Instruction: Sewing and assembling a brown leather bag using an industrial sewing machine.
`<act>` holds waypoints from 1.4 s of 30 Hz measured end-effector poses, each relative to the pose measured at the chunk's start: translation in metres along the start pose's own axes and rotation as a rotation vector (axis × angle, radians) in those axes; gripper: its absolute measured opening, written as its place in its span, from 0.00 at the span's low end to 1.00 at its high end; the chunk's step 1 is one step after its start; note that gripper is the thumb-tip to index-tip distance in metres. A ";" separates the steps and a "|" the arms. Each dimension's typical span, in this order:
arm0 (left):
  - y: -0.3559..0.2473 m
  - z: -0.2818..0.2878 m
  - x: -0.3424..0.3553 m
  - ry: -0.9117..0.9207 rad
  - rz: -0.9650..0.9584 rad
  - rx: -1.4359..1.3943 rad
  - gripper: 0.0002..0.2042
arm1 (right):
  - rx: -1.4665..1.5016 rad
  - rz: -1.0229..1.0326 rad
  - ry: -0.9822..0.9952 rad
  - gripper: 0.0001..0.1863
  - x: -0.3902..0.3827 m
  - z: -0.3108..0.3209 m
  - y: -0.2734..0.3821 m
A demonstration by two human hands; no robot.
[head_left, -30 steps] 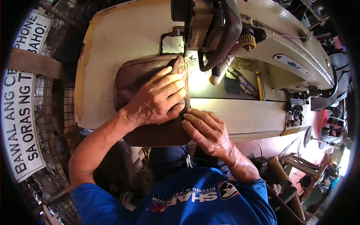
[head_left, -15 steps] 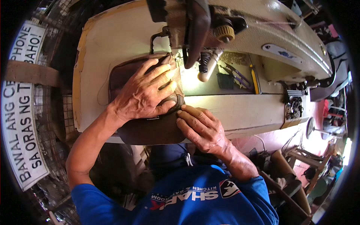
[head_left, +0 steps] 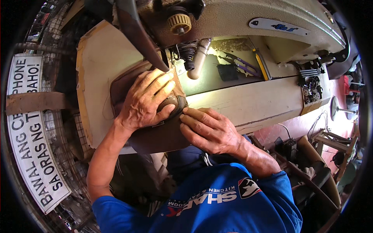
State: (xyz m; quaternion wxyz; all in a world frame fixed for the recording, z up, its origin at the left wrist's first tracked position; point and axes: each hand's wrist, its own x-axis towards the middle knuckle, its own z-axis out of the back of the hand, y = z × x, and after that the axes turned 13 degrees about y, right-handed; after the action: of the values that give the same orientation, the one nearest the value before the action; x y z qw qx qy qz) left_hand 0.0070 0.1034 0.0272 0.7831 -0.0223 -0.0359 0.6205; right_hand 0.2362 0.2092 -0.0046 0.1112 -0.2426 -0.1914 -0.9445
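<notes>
A brown leather piece [head_left: 159,139], which looks like part of a bag, lies on the sewing machine's bed. It has a rounded, stitched bulge and a lighter tan strip along its right edge. My left hand [head_left: 147,97] rests flat over it, fingers stretched towards the needle area, with the thumb on the bulge. At the bulge's lower right edge, my right hand [head_left: 211,130] pinches the leather between thumb and fingertips. Just beyond my left fingertips stands the sewing machine [head_left: 233,23], whose dark lever hides the needle area.
On the machine's bed lie a yellow-and-black handled tool [head_left: 262,64], purple-handled snips [head_left: 243,66] and a small black patch [head_left: 227,72]. A tray of metal bobbins and small parts [head_left: 312,91] sits at the right. Wire mesh and a white sign [head_left: 37,136] stand at the left.
The whole view has shifted, so the machine head appears farther left and higher. Both hands keep almost the same places on the leather.
</notes>
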 end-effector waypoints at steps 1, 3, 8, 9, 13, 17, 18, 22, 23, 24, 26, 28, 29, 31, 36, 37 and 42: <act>-0.001 -0.001 0.000 -0.028 -0.003 -0.022 0.23 | 0.009 -0.003 -0.019 0.20 0.000 0.000 0.001; -0.003 -0.002 0.001 -0.055 -0.005 -0.042 0.22 | 0.033 -0.016 -0.040 0.20 0.000 -0.001 0.002; -0.002 -0.005 0.001 -0.129 0.011 -0.187 0.18 | 0.087 -0.054 -0.127 0.20 0.008 -0.002 0.002; -0.002 -0.007 0.001 -0.121 0.002 -0.187 0.18 | 0.106 -0.025 -0.143 0.20 0.016 -0.003 0.001; 0.001 -0.006 0.005 -0.142 -0.012 -0.161 0.15 | 0.171 -0.009 -0.184 0.18 0.032 0.001 0.000; -0.002 -0.009 0.009 -0.165 0.006 -0.164 0.14 | 0.143 -0.013 -0.179 0.19 0.028 0.003 -0.001; -0.003 -0.008 0.010 -0.184 0.007 -0.160 0.14 | 0.142 -0.012 -0.177 0.19 0.025 0.005 -0.001; -0.007 -0.011 0.007 -0.157 0.036 -0.080 0.16 | 0.147 -0.083 -0.040 0.21 0.007 0.005 0.004; -0.008 -0.009 0.007 -0.139 0.051 -0.087 0.16 | 0.151 -0.125 0.002 0.21 0.001 0.003 0.004; -0.009 -0.008 0.008 -0.150 0.039 -0.101 0.16 | 0.148 -0.141 0.032 0.22 -0.005 -0.002 0.005; -0.009 -0.006 0.007 -0.141 0.024 -0.117 0.19 | 0.168 -0.136 0.063 0.22 -0.006 0.003 0.005; -0.012 -0.005 0.008 -0.142 0.038 -0.120 0.19 | 0.175 -0.150 0.077 0.23 -0.005 0.005 0.004; -0.012 -0.007 0.008 -0.144 0.046 -0.127 0.18 | 0.179 -0.123 0.095 0.23 -0.005 0.004 0.004; -0.012 -0.011 0.009 -0.195 0.027 -0.121 0.18 | 0.175 -0.177 0.076 0.22 -0.006 0.002 0.005; -0.013 -0.009 0.011 -0.236 0.022 -0.123 0.17 | 0.163 -0.185 0.090 0.22 -0.005 0.002 0.003; -0.013 -0.010 0.011 -0.239 0.022 -0.123 0.17 | 0.177 -0.188 0.090 0.22 -0.004 0.003 0.002; -0.005 -0.009 0.013 -0.194 0.036 -0.152 0.17 | 0.192 -0.247 0.090 0.22 0.004 0.006 0.001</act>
State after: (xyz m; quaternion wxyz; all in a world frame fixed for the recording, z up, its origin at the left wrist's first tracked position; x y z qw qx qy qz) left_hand 0.0159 0.1145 0.0187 0.7608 -0.0219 -0.1580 0.6291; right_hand 0.2360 0.2103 0.0025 0.0253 -0.1629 -0.3041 -0.9383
